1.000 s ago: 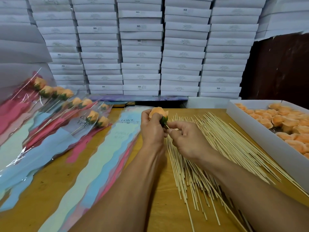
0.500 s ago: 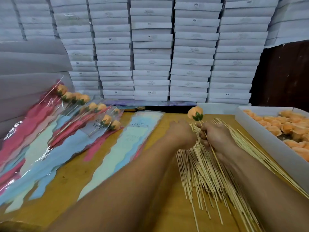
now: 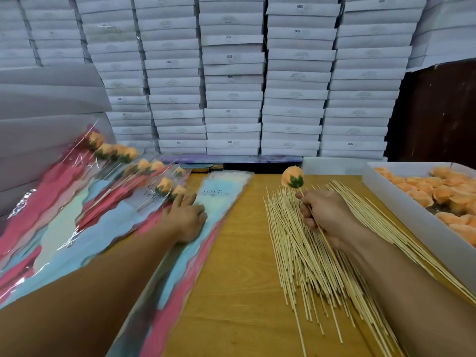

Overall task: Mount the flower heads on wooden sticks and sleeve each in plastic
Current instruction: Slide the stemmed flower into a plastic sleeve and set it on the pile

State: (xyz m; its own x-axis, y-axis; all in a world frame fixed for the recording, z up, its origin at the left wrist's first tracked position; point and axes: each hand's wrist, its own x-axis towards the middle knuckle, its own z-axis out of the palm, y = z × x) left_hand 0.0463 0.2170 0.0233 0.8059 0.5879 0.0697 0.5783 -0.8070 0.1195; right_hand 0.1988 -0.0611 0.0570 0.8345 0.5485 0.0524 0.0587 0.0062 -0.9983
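Since the earlier frame the left hand (image 3: 186,217) has left the flower and now rests flat on the plastic sleeves (image 3: 221,202). To its right, the right hand (image 3: 323,215) grips the stick (image 3: 323,235), flower head (image 3: 292,177) mounted. Sleeving comes next: one sleeve needs separating and opening.

Pale wooden sticks (image 3: 304,256), glossy plastic sleeves (image 3: 221,202), matt wood-grain table (image 3: 239,292)

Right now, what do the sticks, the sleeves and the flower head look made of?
Sticks: pale, matt, thin and straight, so likely bamboo or wood. Sleeves: clear glossy plastic film with printed colour bands; glare shows on the ones further left. Flower head: matt orange with a green base, probably foam or fabric; I cannot tell which.
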